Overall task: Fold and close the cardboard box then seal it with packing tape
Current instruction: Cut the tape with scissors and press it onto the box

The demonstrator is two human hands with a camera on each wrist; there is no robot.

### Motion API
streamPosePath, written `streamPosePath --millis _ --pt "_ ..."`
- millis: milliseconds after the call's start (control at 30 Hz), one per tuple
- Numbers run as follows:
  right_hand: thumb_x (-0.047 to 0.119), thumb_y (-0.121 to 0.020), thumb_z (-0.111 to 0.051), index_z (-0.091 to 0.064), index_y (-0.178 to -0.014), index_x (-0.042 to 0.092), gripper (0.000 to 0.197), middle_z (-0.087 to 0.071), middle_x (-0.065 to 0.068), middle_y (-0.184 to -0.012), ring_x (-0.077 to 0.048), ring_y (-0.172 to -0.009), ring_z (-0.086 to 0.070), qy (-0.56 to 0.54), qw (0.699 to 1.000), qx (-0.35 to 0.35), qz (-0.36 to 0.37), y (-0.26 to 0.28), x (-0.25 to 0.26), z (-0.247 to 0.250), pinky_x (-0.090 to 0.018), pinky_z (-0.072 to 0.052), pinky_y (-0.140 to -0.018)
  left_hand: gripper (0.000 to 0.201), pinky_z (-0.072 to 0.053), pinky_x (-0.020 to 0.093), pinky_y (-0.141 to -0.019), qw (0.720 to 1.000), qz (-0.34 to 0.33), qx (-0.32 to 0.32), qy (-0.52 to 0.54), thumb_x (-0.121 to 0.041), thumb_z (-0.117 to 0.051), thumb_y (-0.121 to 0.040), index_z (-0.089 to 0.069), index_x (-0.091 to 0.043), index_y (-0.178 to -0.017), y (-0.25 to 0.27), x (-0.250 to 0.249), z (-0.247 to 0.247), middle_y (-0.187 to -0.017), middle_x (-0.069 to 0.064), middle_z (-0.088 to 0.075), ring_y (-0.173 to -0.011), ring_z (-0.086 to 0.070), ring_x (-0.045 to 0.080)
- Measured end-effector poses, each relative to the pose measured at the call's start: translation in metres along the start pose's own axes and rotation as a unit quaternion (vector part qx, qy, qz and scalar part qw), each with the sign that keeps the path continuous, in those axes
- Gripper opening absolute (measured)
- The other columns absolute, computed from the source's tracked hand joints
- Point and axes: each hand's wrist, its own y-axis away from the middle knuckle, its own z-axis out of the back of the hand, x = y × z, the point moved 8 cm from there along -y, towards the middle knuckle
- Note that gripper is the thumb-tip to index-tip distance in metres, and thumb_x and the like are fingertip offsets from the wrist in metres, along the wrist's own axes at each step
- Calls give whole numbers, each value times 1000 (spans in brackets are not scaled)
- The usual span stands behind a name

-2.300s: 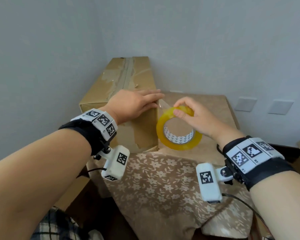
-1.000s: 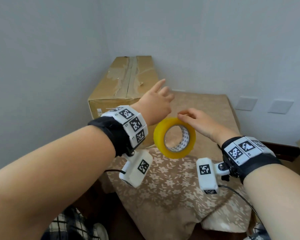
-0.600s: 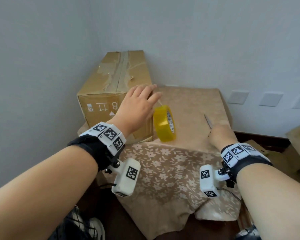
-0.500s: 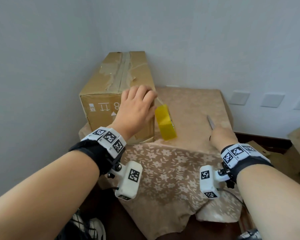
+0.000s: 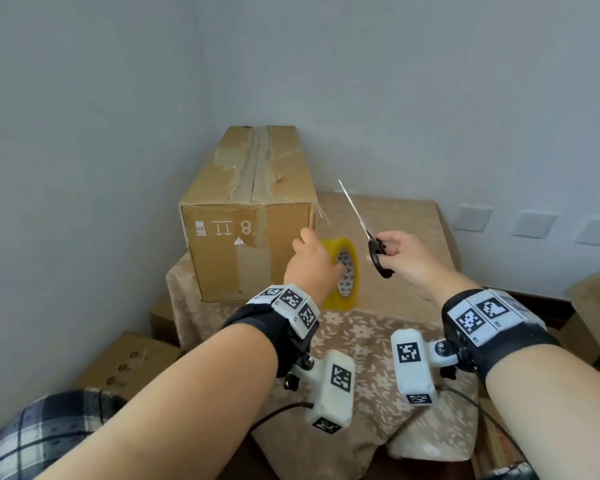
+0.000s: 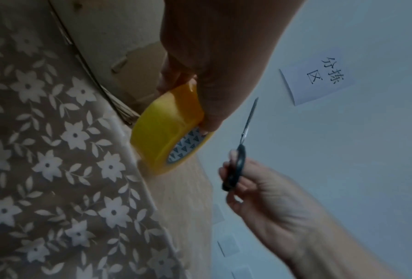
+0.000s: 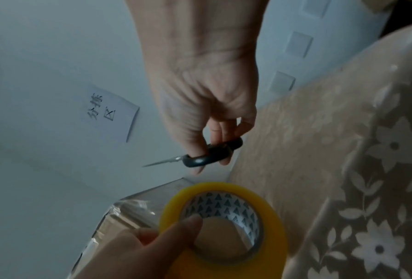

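A closed cardboard box (image 5: 246,209) stands in the wall corner on a cloth-covered table (image 5: 388,230), with tape along its top seam. My left hand (image 5: 312,261) grips the yellow tape roll (image 5: 342,275) (image 6: 169,130) (image 7: 224,222) just right of the box's near right corner, thumb inside the core. A clear strip of tape (image 7: 138,203) runs from the roll to the box. My right hand (image 5: 406,258) (image 7: 207,113) holds black-handled scissors (image 5: 364,230) (image 6: 238,156) (image 7: 200,158), blades together and pointing up and left, above the roll.
Floral beige cloth (image 5: 368,341) hangs over the table's near edge. Lower boxes (image 5: 125,362) sit at the left below the table. Walls close in behind and left of the box. A paper note (image 6: 317,77) is stuck on the wall.
My right hand took the scissors off the table and raised them beside the roll. My left hand shifted from the box's edge to a grip on the roll, now turned edge-on.
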Motion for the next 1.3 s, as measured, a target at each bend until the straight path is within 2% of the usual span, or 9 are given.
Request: streamPosePath --millis 233,400,533,667,733,800,933,1033,1300 --pt "49 -72 -76 -52 -113 21 55 -58 4 -103 -15 -100 -53 182 980 73 -1 32 38 27 -27 -38 -84 56 -50 34 -79 992 -49 38 111 -40 -69 -81 -40 -17 -124 3 19 8 -114 4 -53 -96 -55 21" --pt "54 -71 -73 -60 -115 6 66 -64 -16 -115 -30 -110 -58 328 933 145 -30 64 54 34 -38 -42 -99 60 -53 37 -84 983 -17 47 174 -36 -70 -82 -37 -17 -128 13 25 6 -115 4 -57 -95 -58 20" --pt "61 -64 -76 -63 -107 15 64 -67 -4 -105 -21 -98 -61 396 908 135 -26 55 75 24 -36 -48 -94 67 -51 36 -81 991 0 43 127 -39 -71 -80 -34 -10 -129 15 17 6 -111 6 -55 -99 -58 25" --pt "63 -64 -75 -67 -104 2 73 -60 -3 -81 -20 -73 -54 459 879 128 -17 39 91 11 -28 -46 -72 62 -45 29 -70 994 -13 57 89 -38 -71 -80 -37 -9 -122 7 12 8 -104 6 -55 -87 -53 20" --pt "66 -61 -75 -69 -98 4 73 -61 -4 -75 -21 -68 -54 478 869 121 -22 32 94 12 -27 -49 -74 61 -43 27 -68 994 -13 58 89 -40 -73 -79 -38 -10 -120 5 14 9 -98 1 -50 -85 -51 18" --pt "69 -54 -78 -70 -94 7 73 -64 -4 -73 -23 -67 -57 481 868 121 -32 27 93 16 -36 -53 -83 59 -44 27 -67 993 -9 53 101 -39 -73 -78 -38 -12 -117 5 16 8 -96 0 -50 -83 -52 18" --pt "54 -60 -83 -69 -100 4 66 -65 -6 -81 -21 -70 -53 452 882 130 -23 27 91 23 -32 -48 -74 52 -49 31 -70 990 -1 46 130 -37 -72 -80 -36 -16 -111 7 21 5 -95 1 -53 -84 -56 20" --pt "49 -56 -87 -71 -91 16 51 -71 -8 -92 -20 -72 -59 413 901 131 -19 31 88 28 -35 -53 -78 53 -47 30 -69 989 2 51 136 -35 -71 -81 -35 -14 -114 9 19 5 -93 -1 -51 -83 -55 19" --pt "48 -55 -88 -72 -85 20 44 -67 -1 -74 -15 -60 -56 379 918 116 -12 34 80 28 -29 -50 -70 45 -50 31 -64 990 -3 78 115 -28 -67 -84 -31 -14 -108 8 11 4 -81 -2 -49 -72 -55 18"
